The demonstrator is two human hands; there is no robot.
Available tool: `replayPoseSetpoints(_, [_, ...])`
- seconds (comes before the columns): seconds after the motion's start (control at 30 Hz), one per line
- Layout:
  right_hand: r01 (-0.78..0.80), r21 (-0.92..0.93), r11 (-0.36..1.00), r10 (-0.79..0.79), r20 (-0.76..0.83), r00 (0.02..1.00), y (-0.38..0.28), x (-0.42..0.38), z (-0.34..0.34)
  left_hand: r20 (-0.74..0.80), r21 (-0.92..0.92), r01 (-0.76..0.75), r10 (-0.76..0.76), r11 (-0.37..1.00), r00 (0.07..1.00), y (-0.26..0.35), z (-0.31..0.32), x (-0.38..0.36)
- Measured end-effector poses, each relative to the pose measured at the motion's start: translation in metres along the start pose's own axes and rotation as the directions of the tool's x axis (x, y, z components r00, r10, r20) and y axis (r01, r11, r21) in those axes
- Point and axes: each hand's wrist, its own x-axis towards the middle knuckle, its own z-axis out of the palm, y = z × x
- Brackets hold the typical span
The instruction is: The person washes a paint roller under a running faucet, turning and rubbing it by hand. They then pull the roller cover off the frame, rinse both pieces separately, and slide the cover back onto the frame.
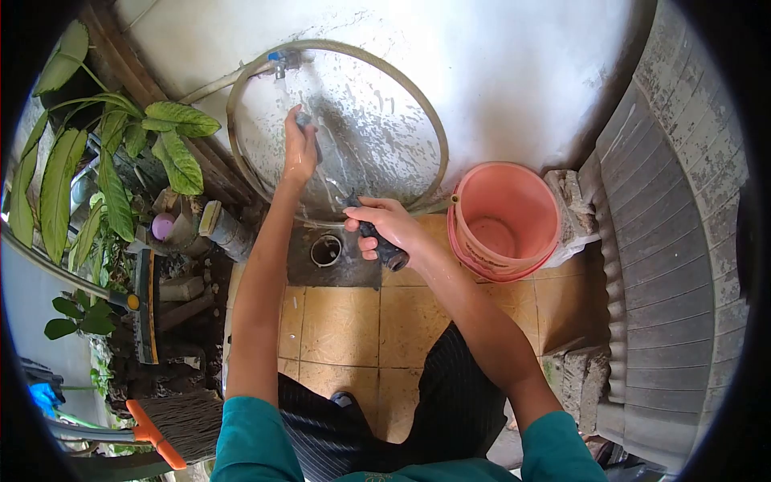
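Water runs from a wall tap with a blue lever. Just below it is my left hand, wet, its fingers closed around a small grey thing whose kind I cannot make out. Lower and to the right, my right hand grips a dark, ribbed cylinder like a handle, its near end showing a round opening. The cylinder's far end is partly hidden by my fingers. Around the tap loops a hose against the wet white wall.
A round drain hole lies in the floor below my hands. On the right stands a pink bucket by a concrete block. Leafy plants, a squeegee and an orange broom head are at left. Corrugated sheets stand at right.
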Motion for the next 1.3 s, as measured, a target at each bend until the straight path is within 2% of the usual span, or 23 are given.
replayPoseSetpoints(0.03, [-0.004, 0.015, 1.0, 0.004, -0.006, 1.0, 0.0, 0.0, 0.0, -0.001, 0.0, 0.001, -0.001, 1.0, 1.0, -0.01, 0.003, -0.001])
replayPoseSetpoints(0.07, [-0.006, 0.028, 1.0, 0.006, -0.011, 1.0, 0.0, 0.0, 0.0, -0.03, 0.092, -0.108, 0.111, 0.99, 0.993, -0.02, 0.006, 0.0])
replayPoseSetpoints(0.13, [-0.001, 0.028, 1.0, 0.001, -0.015, 1.0, 0.004, 0.005, -0.002, -0.052, 0.185, -0.21, 0.223, 0.96, 0.973, -0.009, 0.003, -0.003])
replayPoseSetpoints(0.2, [0.005, 0.029, 1.0, -0.005, -0.02, 1.0, 0.006, 0.007, -0.003, 0.07, -0.099, 0.076, -0.07, 0.992, 0.995, 0.008, -0.001, -0.011])
replayPoseSetpoints(0.23, [0.009, 0.013, 1.0, -0.009, -0.022, 1.0, 0.006, 0.007, -0.003, 0.069, -0.103, 0.074, -0.067, 0.992, 0.995, -0.001, 0.001, -0.012])
replayPoseSetpoints(0.27, [0.014, -0.004, 1.0, -0.014, -0.023, 1.0, 0.004, 0.007, -0.003, 0.12, -0.297, 0.254, -0.228, 0.92, 0.966, -0.013, 0.003, -0.013])
replayPoseSetpoints(0.3, [0.016, -0.005, 1.0, -0.016, -0.026, 1.0, 0.003, 0.006, -0.002, 0.203, -0.465, 0.421, -0.369, 0.779, 0.907, -0.009, 0.003, -0.014])
replayPoseSetpoints(0.33, [0.028, -0.045, 0.999, -0.029, -0.026, 0.999, 0.001, 0.003, 0.002, 0.207, -0.496, 0.491, -0.452, 0.716, 0.868, 0.004, 0.001, -0.018])
replayPoseSetpoints(0.37, [0.038, -0.085, 0.996, -0.041, -0.026, 0.999, -0.001, 0.002, 0.004, 0.205, -0.498, 0.492, -0.454, 0.714, 0.867, -0.001, 0.002, -0.018])
replayPoseSetpoints(0.47, [0.016, -0.052, 0.999, -0.017, -0.023, 1.0, 0.002, 0.003, 0.003, 0.249, -0.439, 0.522, -0.459, 0.731, 0.853, -0.022, 0.007, -0.023])
replayPoseSetpoints(0.53, [0.016, -0.066, 0.998, -0.018, -0.03, 0.999, 0.001, 0.002, 0.002, 0.183, -0.407, 0.466, -0.43, 0.785, 0.884, -0.019, 0.01, -0.025])
replayPoseSetpoints(0.77, [0.032, -0.055, 0.998, -0.033, -0.022, 0.999, -0.001, 0.003, -0.004, 0.167, -0.404, 0.4, -0.364, 0.822, 0.916, -0.015, 0.014, -0.024])
replayPoseSetpoints(0.83, [0.033, -0.052, 0.998, -0.034, -0.022, 0.999, -0.001, 0.003, -0.005, 0.195, -0.386, 0.351, -0.296, 0.853, 0.935, -0.012, 0.013, -0.026])
replayPoseSetpoints(1.07, [0.031, -0.088, 0.996, -0.035, -0.035, 0.999, 0.0, 0.006, -0.011, 0.243, -0.384, 0.323, -0.243, 0.865, 0.939, -0.029, 0.009, -0.035])
replayPoseSetpoints(1.17, [0.017, -0.086, 0.996, -0.021, -0.044, 0.999, 0.002, 0.008, -0.012, 0.274, -0.442, 0.285, -0.175, 0.85, 0.946, -0.033, 0.006, -0.039])
replayPoseSetpoints(1.23, [0.025, -0.11, 0.994, -0.032, -0.058, 0.998, 0.001, 0.006, -0.008, 0.282, -0.361, 0.208, -0.106, 0.909, 0.954, -0.025, 0.001, -0.04])
replayPoseSetpoints(1.27, [0.033, -0.131, 0.991, -0.043, -0.072, 0.996, 0.0, 0.005, -0.006, 0.281, -0.362, 0.206, -0.104, 0.909, 0.954, -0.023, -0.003, -0.036])
replayPoseSetpoints(1.3, [0.034, -0.132, 0.991, -0.044, -0.071, 0.997, -0.001, 0.004, -0.006, 0.32, -0.364, 0.468, -0.364, 0.805, 0.875, -0.012, -0.012, -0.028])
